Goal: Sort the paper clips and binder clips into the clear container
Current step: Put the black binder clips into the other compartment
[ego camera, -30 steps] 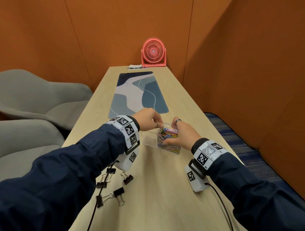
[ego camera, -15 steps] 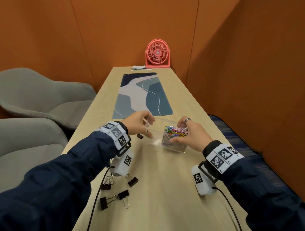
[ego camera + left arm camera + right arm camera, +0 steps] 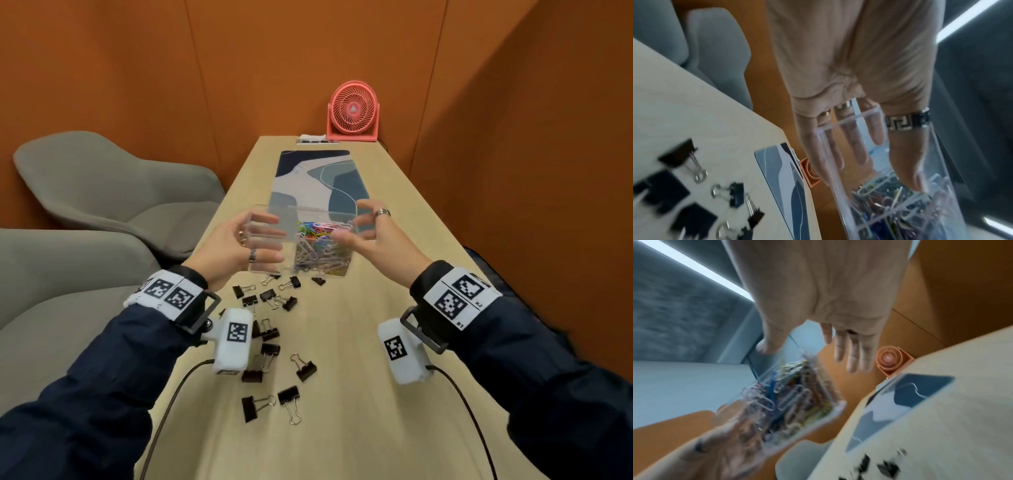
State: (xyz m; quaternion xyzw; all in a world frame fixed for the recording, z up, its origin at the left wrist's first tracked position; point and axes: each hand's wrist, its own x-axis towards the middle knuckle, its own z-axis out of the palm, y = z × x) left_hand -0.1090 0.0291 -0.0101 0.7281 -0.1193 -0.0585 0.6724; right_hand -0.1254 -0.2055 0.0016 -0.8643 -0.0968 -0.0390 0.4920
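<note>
A clear divided container [image 3: 270, 267] hangs above the wooden table [image 3: 376, 411]. My left hand [image 3: 270, 236] grips its empty left end, fingers behind the wall and thumb in front. The right compartment holds a heap of coloured paper clips [image 3: 318, 246]. My right hand [image 3: 349, 222] hovers at the right end with fingers spread and the thumb close to the rim. Several black binder clips [image 3: 270, 301] lie loose on the table below. The left wrist view shows my fingers [image 3: 859, 146] through the container wall [image 3: 900, 203]. The right wrist view shows the clip-filled container [image 3: 789, 399], blurred.
A blue patterned desk mat [image 3: 308, 178] lies further up the table, with a pink fan [image 3: 352, 113] at the far end. Grey chairs [image 3: 102, 185] stand to the left. Orange walls close in on the right and back. Cables trail from both wrists.
The container has come up off the table in my left hand. My right hand has loosened from its right end and spread its fingers. More binder clips now show underneath.
</note>
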